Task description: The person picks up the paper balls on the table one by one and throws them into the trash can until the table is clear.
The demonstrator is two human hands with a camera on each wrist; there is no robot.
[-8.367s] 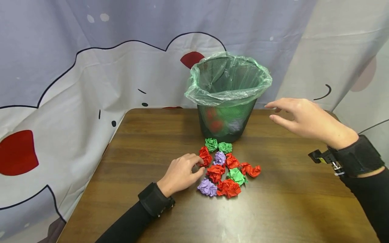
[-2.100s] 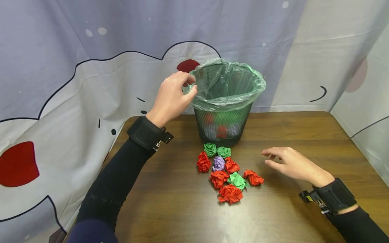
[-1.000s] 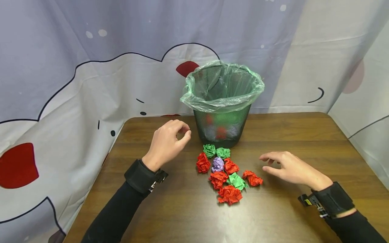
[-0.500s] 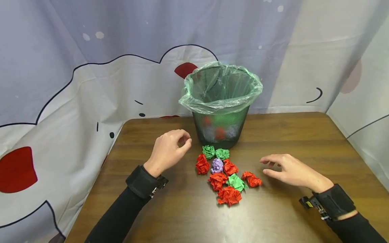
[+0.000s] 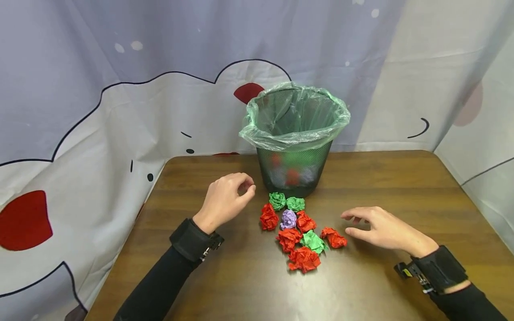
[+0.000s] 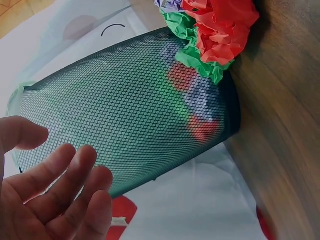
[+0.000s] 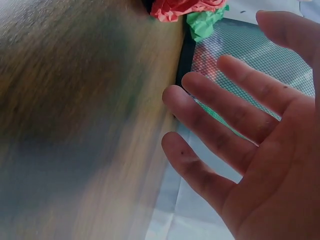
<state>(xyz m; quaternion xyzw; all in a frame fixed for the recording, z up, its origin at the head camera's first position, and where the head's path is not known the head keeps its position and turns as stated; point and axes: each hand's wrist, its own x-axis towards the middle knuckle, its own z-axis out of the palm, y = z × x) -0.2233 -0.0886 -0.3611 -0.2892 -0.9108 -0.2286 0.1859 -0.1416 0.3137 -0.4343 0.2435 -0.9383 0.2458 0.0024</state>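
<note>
In the head view my left hand (image 5: 230, 199) hovers left of the bin's foot, its fingers loosely curved with nothing between them. The left wrist view shows its relaxed fingers (image 6: 75, 185) in front of the mesh bin. Closest to it lies a red crumpled paper ball (image 5: 269, 217). My right hand (image 5: 387, 228) is held over the table's right side, fingers loosely spread and holding nothing; a red paper ball (image 5: 333, 237) lies just left of its fingertips. Between the hands are a purple paper ball (image 5: 288, 220), a green paper ball (image 5: 313, 242) and several others.
A black mesh wastebasket (image 5: 295, 171) lined with a green plastic bag (image 5: 297, 138) stands at the table's back edge, coloured paper balls showing through its lower wall. A patterned curtain (image 5: 160, 111) hangs behind the wooden table (image 5: 249, 294).
The purple ball at the pile's front left is gone from the table. My left hand went up to the bin's rim, then came down beside its base. My right hand has lowered.
</note>
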